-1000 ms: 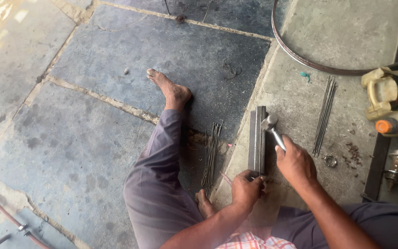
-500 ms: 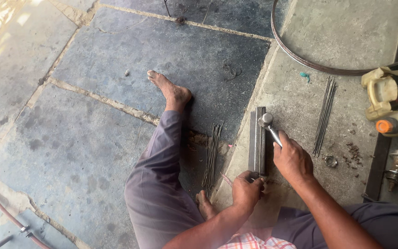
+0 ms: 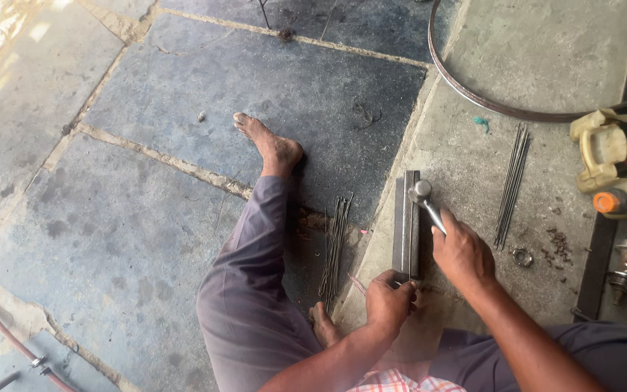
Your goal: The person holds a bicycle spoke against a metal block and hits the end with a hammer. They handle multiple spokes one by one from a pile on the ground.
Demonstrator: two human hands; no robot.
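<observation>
Steel bar [image 3: 405, 221]: short dark block lying lengthwise on the concrete floor [image 3: 466, 167], serving as an anvil. Left hand [image 3: 388, 299] pinches something thin at the bar's near end, too small to identify, steadying it there. Right hand [image 3: 461, 252] is clenched on a hammer [image 3: 427, 201], its head resting over the bar. Loose spokes [image 3: 511, 185] lie to the right, a second bundle [image 3: 335, 243] beside the left leg, both within reach. Wheel rim [image 3: 488, 101] beyond.

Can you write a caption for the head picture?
Right hand holds a hammer over a metal bar; left hand steadies it.
</observation>
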